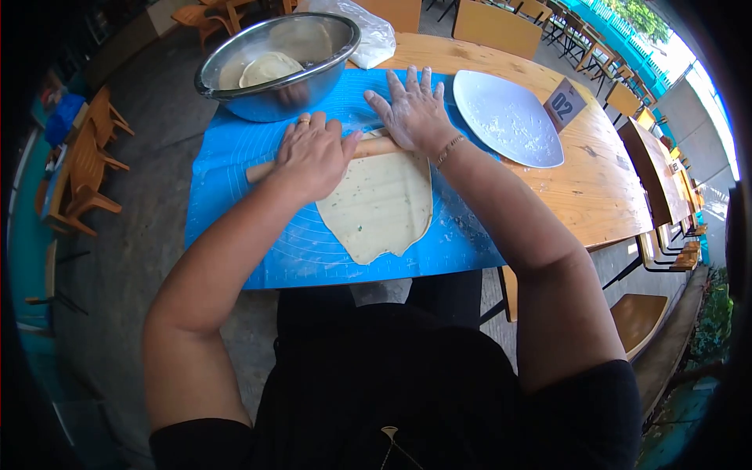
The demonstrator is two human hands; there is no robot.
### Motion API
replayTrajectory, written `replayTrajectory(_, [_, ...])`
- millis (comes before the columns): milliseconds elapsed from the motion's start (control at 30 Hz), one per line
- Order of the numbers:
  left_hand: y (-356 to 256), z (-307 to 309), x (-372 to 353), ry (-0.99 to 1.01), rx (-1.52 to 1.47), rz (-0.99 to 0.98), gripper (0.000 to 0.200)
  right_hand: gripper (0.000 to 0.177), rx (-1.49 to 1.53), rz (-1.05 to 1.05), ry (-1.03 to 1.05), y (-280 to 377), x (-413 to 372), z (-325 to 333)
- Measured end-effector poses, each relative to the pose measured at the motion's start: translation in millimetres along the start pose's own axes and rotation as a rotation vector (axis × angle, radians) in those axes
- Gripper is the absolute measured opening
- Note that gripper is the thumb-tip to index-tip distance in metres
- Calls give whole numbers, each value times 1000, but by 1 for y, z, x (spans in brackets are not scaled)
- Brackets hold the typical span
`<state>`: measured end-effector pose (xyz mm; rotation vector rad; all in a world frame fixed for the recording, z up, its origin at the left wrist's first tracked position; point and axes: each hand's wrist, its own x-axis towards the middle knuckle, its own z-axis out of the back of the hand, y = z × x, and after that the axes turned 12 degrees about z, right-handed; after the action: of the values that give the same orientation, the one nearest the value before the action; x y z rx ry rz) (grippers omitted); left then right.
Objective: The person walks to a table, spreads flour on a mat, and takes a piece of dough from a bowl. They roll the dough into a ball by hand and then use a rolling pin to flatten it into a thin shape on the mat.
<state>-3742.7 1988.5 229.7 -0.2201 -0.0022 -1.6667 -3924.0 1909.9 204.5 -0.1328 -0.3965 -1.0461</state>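
Dough sheet (376, 207) lies on blue mat (235, 211), stretching from rolling pin (374, 148) toward the wearer; pin runs crosswise over its far end. Left hand (313, 157), fingers together and bent over pin, grip underneath can't tell, sits by the sheet's left side; right hand (415, 113), fingers spread, palm on pin, at far right corner.

- Premises: eatery or canteen-type seating area, partly open-air.
- Furniture: wooden table (607, 184) bearing number card (565, 105) "02"; rows of further tables and chairs (578, 48) beyond.
- Surroundings: bare grey floor (129, 243), turquoise fence (619, 35), daylight, greenery (714, 313) at the right edge.
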Motion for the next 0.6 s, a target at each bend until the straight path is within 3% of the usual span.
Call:
replayTrajectory(67, [-1,-7,-26,66,-23,-44,59,84,26,66,-41,6,-30,9])
replayTrajectory(133, [4,-27,-47,-414,69,-345,57,84,-24,144,-36,13,-53,17])
replayTrajectory(267, [1,-18,-24,-335,115,-290,66,84,6,64,-31,6,-27,8])
replayTrajectory(333, [-4,-4,-1,-40,-2,-109,66,84,-5,36,-19,-1,1,0])
replayTrajectory(433, [2,-12,29,-78,10,-41,55,84,-45,-107,35,-5,35,-6])
replayTrajectory(600, [-1,-8,33,-115,21,26,50,85,-58,-89,47,-6,43,-11])
